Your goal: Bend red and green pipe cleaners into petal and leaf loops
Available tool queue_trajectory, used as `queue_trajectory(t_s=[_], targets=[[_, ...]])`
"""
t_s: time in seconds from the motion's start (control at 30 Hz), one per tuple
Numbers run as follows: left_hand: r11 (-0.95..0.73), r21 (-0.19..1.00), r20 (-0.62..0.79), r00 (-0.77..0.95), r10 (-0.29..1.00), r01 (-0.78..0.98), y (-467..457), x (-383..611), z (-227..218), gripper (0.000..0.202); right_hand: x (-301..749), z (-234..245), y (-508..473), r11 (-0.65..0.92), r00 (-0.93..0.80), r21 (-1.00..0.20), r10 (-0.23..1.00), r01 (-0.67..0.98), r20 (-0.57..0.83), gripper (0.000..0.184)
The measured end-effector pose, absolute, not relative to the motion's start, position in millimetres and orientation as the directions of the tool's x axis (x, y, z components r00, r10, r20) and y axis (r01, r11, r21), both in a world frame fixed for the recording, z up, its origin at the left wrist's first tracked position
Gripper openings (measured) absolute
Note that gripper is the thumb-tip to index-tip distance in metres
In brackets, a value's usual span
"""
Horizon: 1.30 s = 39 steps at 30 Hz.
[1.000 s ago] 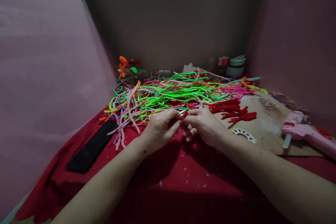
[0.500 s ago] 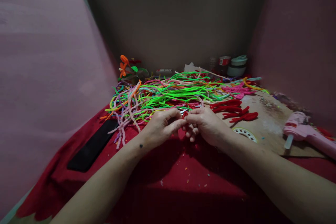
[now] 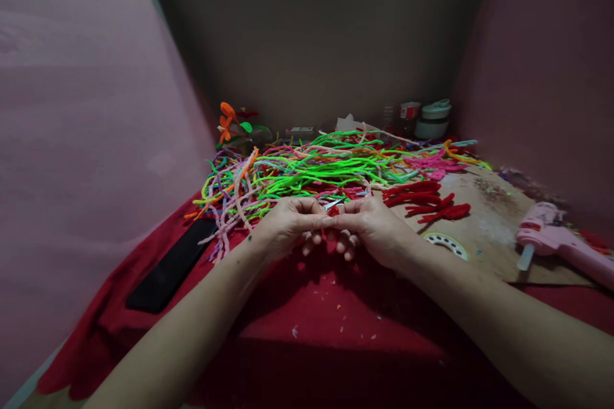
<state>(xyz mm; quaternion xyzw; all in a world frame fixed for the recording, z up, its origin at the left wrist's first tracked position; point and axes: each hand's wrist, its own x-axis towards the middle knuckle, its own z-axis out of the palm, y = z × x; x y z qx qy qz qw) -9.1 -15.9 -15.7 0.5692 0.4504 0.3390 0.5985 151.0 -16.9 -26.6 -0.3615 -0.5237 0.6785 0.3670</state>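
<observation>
Room: a small corner with pink walls at the sides and a dull brown wall at the back.
Table: a dark red cloth (image 3: 336, 319) covers it, with tiny scraps on it.
Left hand (image 3: 288, 225): fingers curled in, thumb and first finger pinched tight at the tips.
Right hand (image 3: 371, 225): curled the same way, and its pinched tips touch the left hand's tips.
What they hold: a small red fuzzy wire piece (image 3: 332, 211), squeezed between both pinches in the middle of the table, mostly hidden by the fingers.
Scissors: the shiny silver scissor tips (image 3: 336, 203) poke out just behind the fingertips; I cannot tell which hand has them.
Behind the hands: a big messy pile of fuzzy wires in green, pink, orange and purple (image 3: 311, 169).
Right side: a flat brown cardboard sheet (image 3: 489, 230) with a bunch of red fuzzy wire bits (image 3: 422, 198) and a white round ring (image 3: 446, 244) on it.
Far right: a pink plastic glue gun (image 3: 551, 236) lies on the cardboard edge.
Left side: a long flat black thing (image 3: 167, 271) on the cloth.
Back: an orange fuzzy wire flower (image 3: 224, 120) and some small round jars (image 3: 432, 118).
</observation>
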Motion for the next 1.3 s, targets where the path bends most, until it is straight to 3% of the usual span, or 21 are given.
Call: queue_trajectory(t_s=[0.17,0.37,0.5,0.73,1.03,1.17,1.3], targets=[[0.204,0.978,-0.208,0.399,0.893,0.052,-12.8,-12.9,-16.6,0.026,151.3,-28.7,-17.7,-0.162,-0.509,-0.972,0.859,-0.168,-0.055,0.013],[0.169,0.986,-0.152,0.448,0.881,0.002,-15.2,-11.2,-15.6,0.024,151.7,-28.7,-16.9,-0.165,-0.512,-0.971,0.857,-0.173,-0.054,0.019],[0.11,0.994,-0.103,0.467,0.878,0.013,-18.4,-7.0,-15.5,0.028,152.6,-32.4,-13.5,-0.087,-0.461,-0.978,0.887,-0.188,0.01,0.017],[0.151,0.988,-0.152,0.493,0.856,0.042,-16.1,-8.6,-18.3,0.017,154.0,-30.8,-12.1,0.018,-0.425,-0.985,0.901,-0.171,0.09,0.016],[0.21,0.978,-0.173,0.579,0.797,0.003,-15.9,-10.9,-15.3,0.022,155.9,-33.3,-6.6,-0.053,-0.483,-0.97,0.873,-0.237,0.07,0.017],[0.033,0.99,-0.102,0.55,0.829,0.134,-19.8,-8.0,-13.8,0.014,156.6,-33.9,-4.8,-0.081,-0.474,-0.963,0.879,-0.256,0.052,0.016],[-0.16,0.917,-0.007,0.415,0.91,0.366,-23.0,-5.0,-12.8,0.006,155.6,-34.0,-7.7,-0.077,-0.448,-0.968,0.893,-0.238,0.039,0.017]])
